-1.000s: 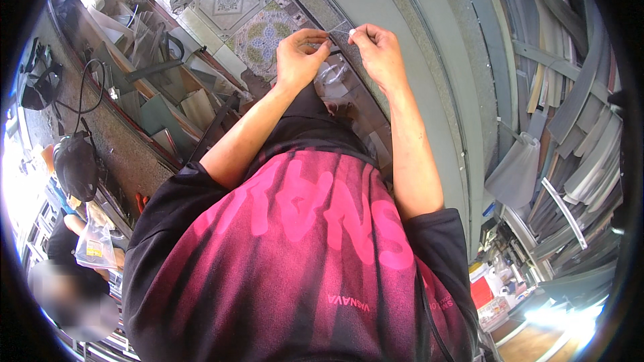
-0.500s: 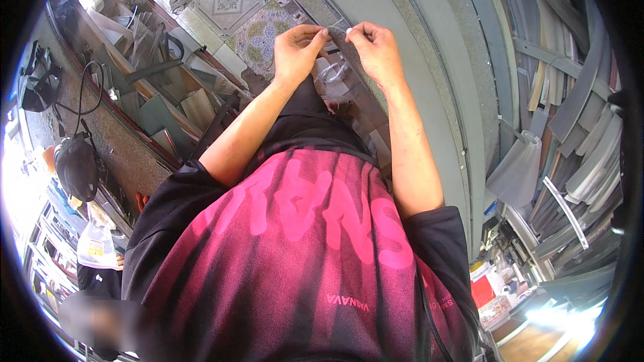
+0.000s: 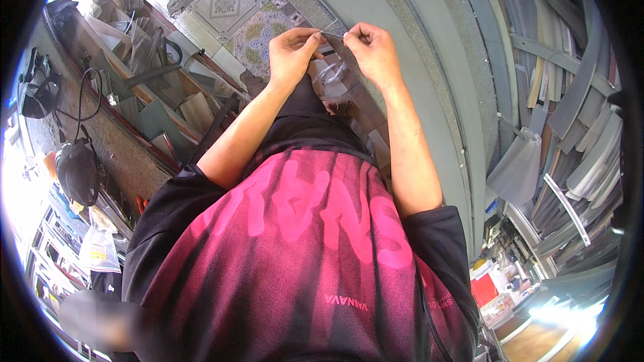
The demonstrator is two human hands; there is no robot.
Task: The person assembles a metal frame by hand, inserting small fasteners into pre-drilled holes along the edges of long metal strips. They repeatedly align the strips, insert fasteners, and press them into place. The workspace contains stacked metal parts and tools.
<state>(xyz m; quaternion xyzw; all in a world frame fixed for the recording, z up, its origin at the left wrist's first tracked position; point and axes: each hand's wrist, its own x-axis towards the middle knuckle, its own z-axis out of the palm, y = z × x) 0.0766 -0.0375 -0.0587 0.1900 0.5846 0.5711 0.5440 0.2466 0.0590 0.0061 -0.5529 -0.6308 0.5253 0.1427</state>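
Note:
My left hand (image 3: 294,51) and my right hand (image 3: 373,51) are raised in front of my chest, close together. Between their pinched fingertips stretches a short, thin clear strip (image 3: 333,32), held at both ends. What the strip is made of I cannot tell. Below the hands a crumpled clear bag (image 3: 332,74) lies near my legs. My pink and black shirt (image 3: 295,255) fills the lower half of the view.
A long grey panel (image 3: 409,60) lies on the ground ahead. Stacked metal profiles and strips (image 3: 570,94) lean at the right. A patterned tile floor (image 3: 255,27) and a cluttered bench with glass offcuts (image 3: 154,107) are at the left. A dark helmet (image 3: 77,171) sits far left.
Both hands have drawn slightly closer together and shifted a little, still pinching the thin strip between them. Nothing else has moved.

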